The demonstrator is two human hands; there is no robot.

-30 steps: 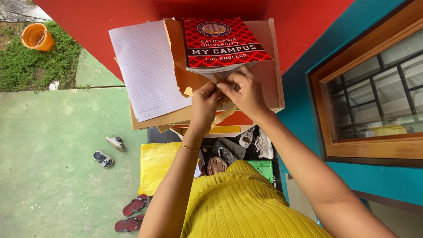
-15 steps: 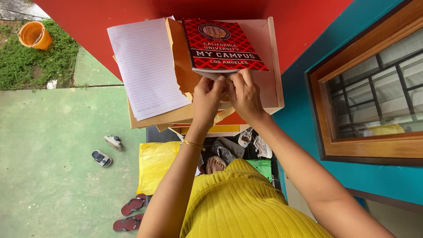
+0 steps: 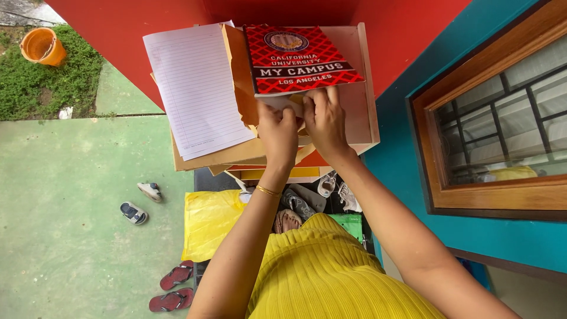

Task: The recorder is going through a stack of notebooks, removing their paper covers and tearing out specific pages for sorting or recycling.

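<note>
Both hands work at the near edge of a red notebook on a cluttered wooden tray.

The left hand [image 3: 277,133] and right hand [image 3: 323,118] are curled shut, pinching the lower edge of the red-checked notebook [image 3: 301,56], which lies on brown paper [image 3: 242,88] in the wooden tray [image 3: 367,88]. A lined sheet [image 3: 195,88] lies just beside it to the left; shoes [image 3: 307,198], a yellow bag [image 3: 207,221], red sandals [image 3: 174,286] and an orange bucket [image 3: 41,46] lie below. The hands hide the notebook's near edge. Compared with half a second ago, the hands sit slightly higher and the cover lies flatter.
</note>
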